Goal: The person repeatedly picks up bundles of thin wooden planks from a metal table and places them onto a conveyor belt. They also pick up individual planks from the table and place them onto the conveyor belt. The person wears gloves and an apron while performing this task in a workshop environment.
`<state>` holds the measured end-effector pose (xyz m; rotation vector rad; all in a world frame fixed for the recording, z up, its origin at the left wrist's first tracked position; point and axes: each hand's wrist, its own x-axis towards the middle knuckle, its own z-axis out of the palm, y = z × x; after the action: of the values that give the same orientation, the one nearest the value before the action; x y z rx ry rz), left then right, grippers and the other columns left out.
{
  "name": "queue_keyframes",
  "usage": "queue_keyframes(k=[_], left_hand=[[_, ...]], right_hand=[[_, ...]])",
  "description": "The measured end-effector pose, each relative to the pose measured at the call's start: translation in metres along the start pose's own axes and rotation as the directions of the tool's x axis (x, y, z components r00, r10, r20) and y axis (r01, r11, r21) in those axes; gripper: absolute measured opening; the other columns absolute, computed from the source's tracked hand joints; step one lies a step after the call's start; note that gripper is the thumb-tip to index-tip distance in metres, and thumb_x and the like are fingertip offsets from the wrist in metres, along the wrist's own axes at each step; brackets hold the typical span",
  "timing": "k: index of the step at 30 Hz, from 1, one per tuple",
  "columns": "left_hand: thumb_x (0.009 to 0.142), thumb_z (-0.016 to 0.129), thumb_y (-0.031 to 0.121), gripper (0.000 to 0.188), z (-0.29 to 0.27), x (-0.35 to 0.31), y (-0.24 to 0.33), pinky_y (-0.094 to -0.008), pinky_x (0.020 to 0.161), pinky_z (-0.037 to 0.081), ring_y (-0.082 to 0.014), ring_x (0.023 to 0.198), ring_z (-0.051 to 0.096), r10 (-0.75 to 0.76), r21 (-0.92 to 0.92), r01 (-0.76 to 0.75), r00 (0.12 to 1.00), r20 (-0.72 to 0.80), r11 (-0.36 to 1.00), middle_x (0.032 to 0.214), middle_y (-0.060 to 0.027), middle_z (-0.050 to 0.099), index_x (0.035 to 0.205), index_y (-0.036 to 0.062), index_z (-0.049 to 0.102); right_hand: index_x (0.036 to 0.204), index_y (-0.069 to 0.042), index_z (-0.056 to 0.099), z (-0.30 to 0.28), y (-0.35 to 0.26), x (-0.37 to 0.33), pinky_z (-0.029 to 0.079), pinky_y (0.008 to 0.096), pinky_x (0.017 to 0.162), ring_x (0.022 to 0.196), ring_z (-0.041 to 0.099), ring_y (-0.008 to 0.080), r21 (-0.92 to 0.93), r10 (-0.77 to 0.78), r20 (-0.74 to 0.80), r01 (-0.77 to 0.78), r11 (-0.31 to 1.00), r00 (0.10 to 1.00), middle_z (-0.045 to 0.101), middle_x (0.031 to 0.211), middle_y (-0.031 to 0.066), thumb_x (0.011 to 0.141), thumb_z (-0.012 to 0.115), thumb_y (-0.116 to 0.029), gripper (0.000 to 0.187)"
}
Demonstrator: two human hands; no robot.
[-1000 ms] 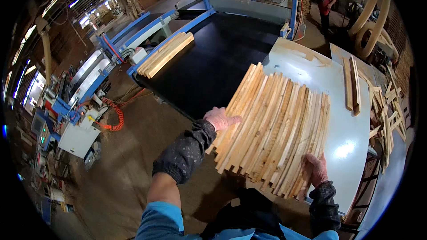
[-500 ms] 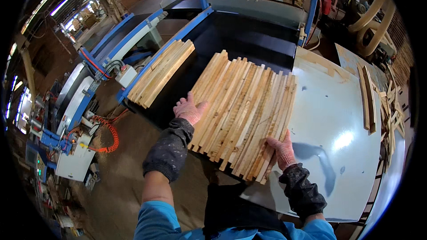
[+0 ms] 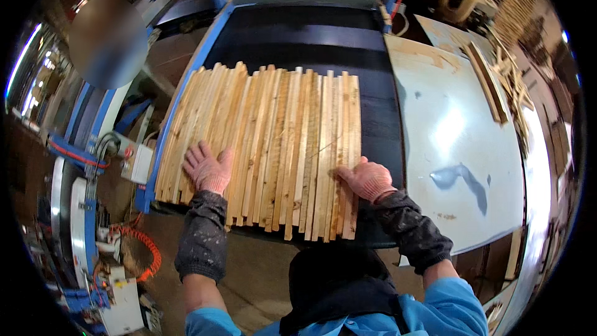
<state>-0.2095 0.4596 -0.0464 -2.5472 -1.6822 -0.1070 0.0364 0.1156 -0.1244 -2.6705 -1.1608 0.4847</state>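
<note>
Black belt (image 3: 298,37) — slats (image 3: 273,143) under both hands

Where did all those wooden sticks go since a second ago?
The bundle of wooden slats was carried left, off the pale blue-grey table, and now lies spread flat on the black conveyor belt. The left hand and right hand now press flat on top near its front end. Both hands stayed on the slats throughout.
</note>
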Motion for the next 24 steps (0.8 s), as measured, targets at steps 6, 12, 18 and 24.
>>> queue_keyframes(k=[6, 12, 18, 24], left_hand=[[0.103, 0.044, 0.075, 0.101, 0.018, 0.002, 0.001, -0.0621, 0.131, 0.015, -0.048, 0.163, 0.02, 0.052, 0.015, -0.053, 0.998, 0.02, 0.999, 0.177, -0.0273, 0.024, 0.171, 0.0018, 0.027], [0.112, 0.058, 0.034, 0.069, 0.0, -0.088, 0.102, -0.0442, 0.128, 0.037, -0.0365, 0.155, 0.042, 0.325, -0.703, -0.258, 0.945, -0.041, 0.662, 0.171, -0.0262, 0.039, 0.166, -0.003, 0.035], [0.116, 0.049, 0.04, 0.054, 0.03, -0.301, 0.25, -0.0444, 0.114, 0.053, -0.0284, 0.131, 0.066, 0.856, -0.958, 0.113, 0.485, -0.18, -0.265, 0.143, -0.0189, 0.068, 0.145, -0.0035, 0.062], [0.113, 0.052, 0.047, 0.059, 0.01, -0.581, 0.407, -0.0492, 0.11, 0.055, -0.0349, 0.118, 0.073, 0.97, -0.884, 0.453, -0.144, -0.198, -0.113, 0.127, -0.0232, 0.075, 0.134, -0.0065, 0.067]], right_hand=[[0.138, 0.006, 0.048, -0.003, 0.002, -0.038, 0.061, 0.0493, 0.082, 0.094, 0.079, 0.0407, 0.487, 0.199, -0.093, -0.13, 0.864, 0.976, 0.078, 0.098, 0.0251, 0.097, 0.061, -0.074, 0.091], [0.164, -0.007, 0.038, 0.003, 0.069, -0.162, 0.052, 0.0479, 0.111, 0.132, 0.065, 0.0423, 0.701, -0.014, 0.039, -0.017, 0.713, 0.999, 0.067, 0.143, 0.0257, 0.1, 0.065, -0.059, 0.086], [0.165, -0.002, 0.043, 0.055, 0.176, -0.39, 0.046, 0.0411, 0.119, 0.142, 0.06, 0.032, 0.914, -0.005, 0.065, -0.057, 0.402, 0.998, 0.061, 0.155, 0.0226, 0.105, 0.066, -0.047, 0.078], [0.165, -0.002, 0.043, 0.099, 0.323, -0.611, 0.056, 0.035, 0.1, 0.111, 0.068, 0.0202, 0.987, 0.45, 0.159, -0.129, -0.098, 0.879, 0.068, 0.14, 0.013, 0.107, 0.066, -0.046, 0.077]])
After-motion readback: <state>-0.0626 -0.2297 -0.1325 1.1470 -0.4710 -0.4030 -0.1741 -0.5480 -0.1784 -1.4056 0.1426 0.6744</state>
